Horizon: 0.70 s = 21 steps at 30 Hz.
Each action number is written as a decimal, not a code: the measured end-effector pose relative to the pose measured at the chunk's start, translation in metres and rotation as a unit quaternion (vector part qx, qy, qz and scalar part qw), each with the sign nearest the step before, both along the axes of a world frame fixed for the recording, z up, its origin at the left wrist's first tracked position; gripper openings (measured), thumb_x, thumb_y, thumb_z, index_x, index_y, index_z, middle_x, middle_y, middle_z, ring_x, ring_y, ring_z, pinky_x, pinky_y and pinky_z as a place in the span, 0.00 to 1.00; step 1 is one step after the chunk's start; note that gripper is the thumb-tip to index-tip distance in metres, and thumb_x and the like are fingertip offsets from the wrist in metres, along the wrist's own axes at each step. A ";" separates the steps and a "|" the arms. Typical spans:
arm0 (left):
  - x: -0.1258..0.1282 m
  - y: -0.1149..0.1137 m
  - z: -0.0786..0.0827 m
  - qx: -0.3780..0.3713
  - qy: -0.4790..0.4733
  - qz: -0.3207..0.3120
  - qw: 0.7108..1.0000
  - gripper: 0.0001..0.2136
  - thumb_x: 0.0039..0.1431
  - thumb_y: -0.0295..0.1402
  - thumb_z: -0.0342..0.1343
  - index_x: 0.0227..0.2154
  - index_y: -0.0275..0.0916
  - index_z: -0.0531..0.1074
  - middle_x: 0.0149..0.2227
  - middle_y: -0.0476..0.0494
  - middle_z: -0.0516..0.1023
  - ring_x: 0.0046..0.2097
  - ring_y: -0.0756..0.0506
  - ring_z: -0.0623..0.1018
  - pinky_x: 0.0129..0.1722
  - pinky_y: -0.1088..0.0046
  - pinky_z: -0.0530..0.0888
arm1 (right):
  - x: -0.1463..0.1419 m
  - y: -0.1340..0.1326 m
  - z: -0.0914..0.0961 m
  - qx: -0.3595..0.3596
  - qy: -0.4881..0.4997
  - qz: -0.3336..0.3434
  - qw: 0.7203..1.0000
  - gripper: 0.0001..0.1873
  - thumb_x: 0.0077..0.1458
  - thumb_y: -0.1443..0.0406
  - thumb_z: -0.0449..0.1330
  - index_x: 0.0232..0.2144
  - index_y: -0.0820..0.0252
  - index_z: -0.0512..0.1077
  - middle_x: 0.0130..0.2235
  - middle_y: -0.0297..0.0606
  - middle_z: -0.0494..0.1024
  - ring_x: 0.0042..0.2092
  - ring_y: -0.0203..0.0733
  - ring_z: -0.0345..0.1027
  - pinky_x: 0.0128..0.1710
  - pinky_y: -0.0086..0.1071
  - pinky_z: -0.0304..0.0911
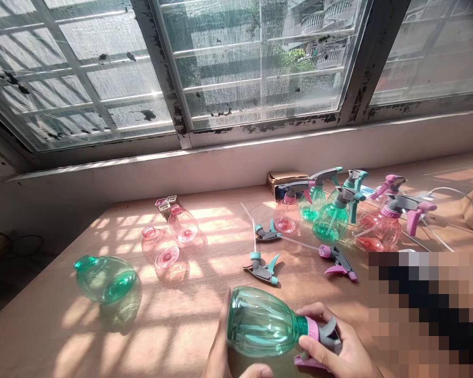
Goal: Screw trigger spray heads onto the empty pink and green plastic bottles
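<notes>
A clear green bottle (262,321) lies sideways at the bottom centre, its base toward the left. My left hand (219,344) is closed around the base end, with the thumb below. At the neck, my right hand (335,341) grips a grey and pink trigger spray head (326,335), whose pink collar sits at the bottle's mouth. Whether the collar is fully screwed on cannot be seen. Just beyond lie loose spray heads: a grey-teal one (263,272), another grey-teal one (267,233) and a grey-pink one (338,262).
To the left are a headless green bottle (104,278) and two headless pink bottles (160,247). Several bottles with spray heads (331,223) stand at the right, near a cardboard box (278,184) and a white cable (453,191). A window (256,63) rises behind the wooden table (205,310).
</notes>
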<state>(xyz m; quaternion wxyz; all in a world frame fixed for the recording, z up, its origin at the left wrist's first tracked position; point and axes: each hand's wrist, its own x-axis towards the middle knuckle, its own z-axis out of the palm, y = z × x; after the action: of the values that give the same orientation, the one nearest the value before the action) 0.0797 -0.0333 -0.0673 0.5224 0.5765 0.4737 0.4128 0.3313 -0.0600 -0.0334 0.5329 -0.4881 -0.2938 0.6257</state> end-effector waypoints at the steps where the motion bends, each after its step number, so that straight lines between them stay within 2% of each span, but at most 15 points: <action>1: -0.001 0.000 0.001 0.002 -0.007 -0.007 1.000 0.55 0.53 0.60 0.69 0.77 0.47 0.49 0.76 0.36 0.63 0.76 0.26 0.59 0.77 0.46 0.47 | 0.000 0.000 0.000 0.005 -0.003 0.005 1.000 0.30 0.41 0.46 0.82 0.39 0.58 0.82 0.33 0.31 0.80 0.32 0.40 0.77 0.36 0.40 0.83; 6: -0.002 0.000 0.009 0.030 -0.004 -0.008 0.999 0.43 0.59 0.57 0.66 0.72 0.45 0.63 0.76 0.38 0.62 0.77 0.27 0.56 0.77 0.49 0.50 | 0.000 0.000 0.000 0.021 -0.004 0.015 1.000 0.28 0.43 0.48 0.81 0.40 0.58 0.82 0.34 0.34 0.82 0.35 0.42 0.77 0.35 0.37 0.82; 11: 0.000 0.002 0.011 0.032 0.007 0.004 0.999 0.41 0.58 0.56 0.67 0.70 0.45 0.67 0.73 0.37 0.68 0.76 0.27 0.61 0.77 0.52 0.53 | 0.000 0.001 0.003 0.048 -0.003 0.031 0.998 0.27 0.44 0.48 0.80 0.40 0.57 0.81 0.37 0.39 0.85 0.39 0.48 0.81 0.38 0.36 0.80; 14: 0.003 0.002 0.010 0.019 0.013 0.018 1.000 0.45 0.54 0.57 0.69 0.72 0.47 0.64 0.73 0.37 0.68 0.75 0.27 0.62 0.76 0.51 0.54 | 0.001 0.001 0.003 0.024 -0.014 0.023 0.999 0.29 0.43 0.46 0.80 0.40 0.58 0.80 0.36 0.37 0.83 0.38 0.48 0.79 0.37 0.39 0.82; 18: 0.009 0.001 0.013 0.006 0.020 0.034 0.999 0.47 0.57 0.56 0.68 0.75 0.54 0.55 0.76 0.42 0.63 0.75 0.31 0.62 0.77 0.53 0.53 | 0.000 0.000 0.002 -0.011 -0.006 0.000 1.000 0.31 0.40 0.46 0.82 0.39 0.58 0.81 0.34 0.33 0.82 0.34 0.45 0.78 0.35 0.41 0.82; 21: 0.007 0.001 0.017 0.003 0.013 0.005 1.000 0.51 0.56 0.58 0.68 0.76 0.49 0.52 0.74 0.37 0.67 0.75 0.28 0.64 0.76 0.51 0.56 | -0.001 0.001 0.003 0.001 -0.007 -0.011 1.000 0.30 0.40 0.47 0.82 0.39 0.57 0.82 0.35 0.35 0.83 0.36 0.48 0.80 0.33 0.40 0.82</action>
<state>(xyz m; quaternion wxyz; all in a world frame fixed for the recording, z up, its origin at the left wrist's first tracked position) 0.0865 -0.0325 -0.0501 0.5126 0.5807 0.4823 0.4091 0.3298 -0.0595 -0.0306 0.5385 -0.4951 -0.2925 0.6158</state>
